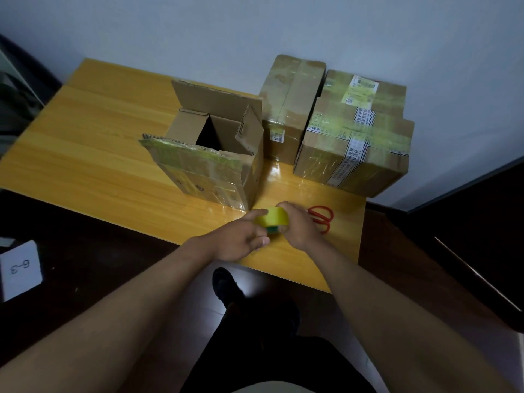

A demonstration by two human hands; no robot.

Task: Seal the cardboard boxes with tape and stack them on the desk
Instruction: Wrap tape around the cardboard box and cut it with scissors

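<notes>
A yellow roll of tape [272, 219] is held above the desk's near edge between both hands. My left hand [241, 241] grips it from the left, fingers curled on its rim. My right hand [297, 225] grips it from the right. Behind the hands stands an open cardboard box [209, 163] with its flaps up. Further right stand taped boxes: a tall one [289, 109] and a stack of two [357, 137] against the wall.
Red-handled scissors [323, 215] lie on the wooden desk [85, 143] just right of my right hand. A white label card marked 6-3 [19, 268] lies on the dark floor at left. A dark shoe [226, 285] shows below the desk edge.
</notes>
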